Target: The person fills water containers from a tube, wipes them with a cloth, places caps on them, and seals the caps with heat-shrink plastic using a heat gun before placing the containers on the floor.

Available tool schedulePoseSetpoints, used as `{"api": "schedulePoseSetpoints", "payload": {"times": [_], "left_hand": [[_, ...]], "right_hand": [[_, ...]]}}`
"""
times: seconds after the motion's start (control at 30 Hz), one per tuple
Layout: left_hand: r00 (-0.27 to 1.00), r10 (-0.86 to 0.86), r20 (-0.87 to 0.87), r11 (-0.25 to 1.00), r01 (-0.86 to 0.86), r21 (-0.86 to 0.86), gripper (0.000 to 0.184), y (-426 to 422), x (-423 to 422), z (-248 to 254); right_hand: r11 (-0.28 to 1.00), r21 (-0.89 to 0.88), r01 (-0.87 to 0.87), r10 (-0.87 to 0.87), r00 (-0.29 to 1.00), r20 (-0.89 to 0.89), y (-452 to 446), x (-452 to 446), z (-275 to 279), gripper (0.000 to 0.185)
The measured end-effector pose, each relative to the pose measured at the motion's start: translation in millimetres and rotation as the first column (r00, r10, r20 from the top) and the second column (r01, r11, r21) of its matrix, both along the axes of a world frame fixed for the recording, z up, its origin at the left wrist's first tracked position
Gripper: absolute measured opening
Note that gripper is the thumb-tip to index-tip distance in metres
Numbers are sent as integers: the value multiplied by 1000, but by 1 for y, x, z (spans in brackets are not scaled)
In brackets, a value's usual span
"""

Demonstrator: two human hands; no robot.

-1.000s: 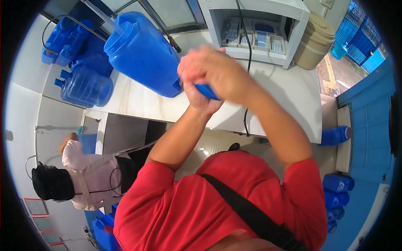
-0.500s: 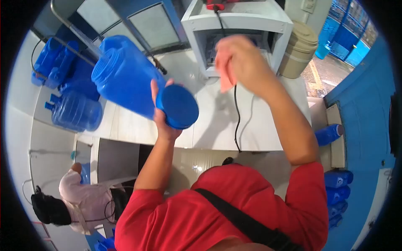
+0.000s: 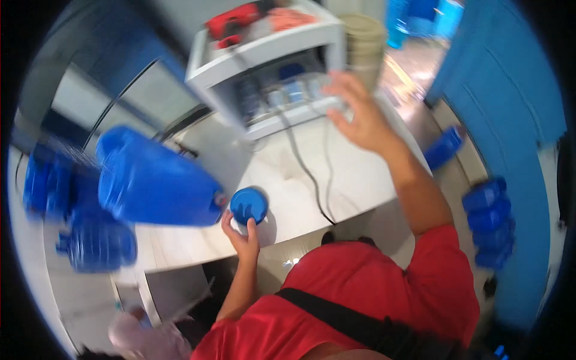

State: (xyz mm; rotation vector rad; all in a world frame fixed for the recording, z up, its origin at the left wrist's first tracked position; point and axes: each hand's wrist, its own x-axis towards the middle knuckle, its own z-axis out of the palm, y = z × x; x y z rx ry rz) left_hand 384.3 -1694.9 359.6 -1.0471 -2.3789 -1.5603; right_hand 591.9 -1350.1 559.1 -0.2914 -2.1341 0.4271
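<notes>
A round blue lid [image 3: 249, 205] is at the front of the white counter [image 3: 186, 243], held by the fingers of my left hand [image 3: 242, 234] at its near edge. Just left of it stands a large blue jug [image 3: 153, 183] with its side turned to me. My right hand [image 3: 363, 117] is raised over the counter before the white shelf unit [image 3: 270, 51], fingers spread and holding nothing. A pink cloth [image 3: 291, 19] lies on top of that unit, beside a red tool [image 3: 234, 23]. Motion blurs the view.
A black cord [image 3: 300, 159] runs down to the counter's front edge. Behind stands a beige bin [image 3: 363, 51]. More blue containers [image 3: 489, 222] are at the right, and a clear blue bottle [image 3: 102, 246] lies at the left. Another person [image 3: 147, 339] is at the lower left.
The pink cloth has left my right hand and lies on the shelf unit. My left hand has lowered the lid toward the counter. The whole view has turned and shifted.
</notes>
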Motion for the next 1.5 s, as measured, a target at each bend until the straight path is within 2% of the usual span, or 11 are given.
{"api": "schedulePoseSetpoints", "payload": {"times": [0.13,0.27,0.37,0.43,0.67,0.9,1.0,1.07,1.17,1.33,1.5], "left_hand": [[904,-402,-143,800,271,-536,68,17,0,23],[857,-506,-95,444,165,-881,77,27,-10,49],[700,-708,-97,471,365,-804,70,63,-38,46],[747,-662,-55,682,570,-459,56,91,-22,73],[386,-914,-129,407,869,-280,42,202,156,121],[-34,-996,78,-72,829,-554,33,226,341,105],[-173,-959,225,-280,711,-645,40,227,427,102],[-304,-918,254,-389,574,-721,42,240,473,98],[-439,-842,312,-511,466,-722,44,257,536,99],[-560,-725,400,-622,284,-730,48,301,606,73],[-424,-684,594,-670,43,-741,51,348,665,27]], "right_hand": [[930,-357,86,-42,991,127,-43,108,-93,23],[658,-359,662,-310,672,673,-107,247,-213,27],[329,-390,860,-119,447,887,-187,354,-301,36],[129,-321,938,-115,335,935,-264,400,-328,38],[-475,-214,854,147,316,937,-466,490,-505,31],[-578,-449,681,-190,423,886,-484,535,-536,31],[-451,-396,800,-34,428,903,-477,568,-566,30],[-607,-480,633,-464,208,861,-483,591,-551,30],[-610,-492,621,-456,233,859,-494,635,-540,31],[-749,-491,445,-554,-15,832,-533,667,-554,26],[-765,-618,182,-644,-248,724,-561,679,-551,21]]}}
